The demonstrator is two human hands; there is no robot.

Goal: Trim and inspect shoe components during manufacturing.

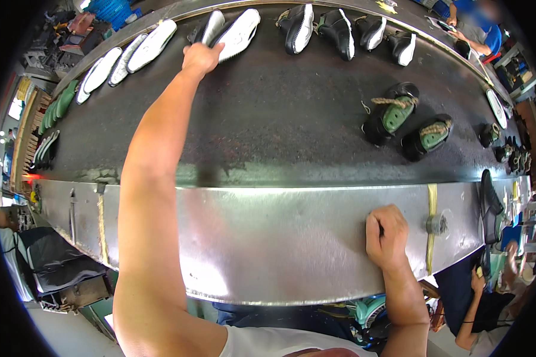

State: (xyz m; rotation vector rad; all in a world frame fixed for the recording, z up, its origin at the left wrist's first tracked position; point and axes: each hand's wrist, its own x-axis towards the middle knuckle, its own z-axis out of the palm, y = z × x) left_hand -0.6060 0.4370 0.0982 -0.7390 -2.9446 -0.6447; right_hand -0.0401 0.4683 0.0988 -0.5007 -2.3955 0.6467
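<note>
Here, the fingers of the left hand (201, 58) were at a white shoe sole (239, 34), far on a dark work surface (280, 107); whether they gripped, I couldn't tell. The right hand (388, 238), fingers curled together, was over the near steel ledge (286, 244).

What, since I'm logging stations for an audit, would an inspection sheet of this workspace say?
Surface: dark belt, scuffed along its near edge; shiny ledge nearer.
Job's things: black-and-white shoe parts and green-and-black shoes on the belt.
Clutter: round roll and yellow strip, ledge's right side.
Hands: left hand at the shoe parts' near ends, grip partly hidden; right hand loosely curled over the ledge, apparently empty.
Cables: none clearly seen.
Surroundings: person in blue, upper right.
</note>
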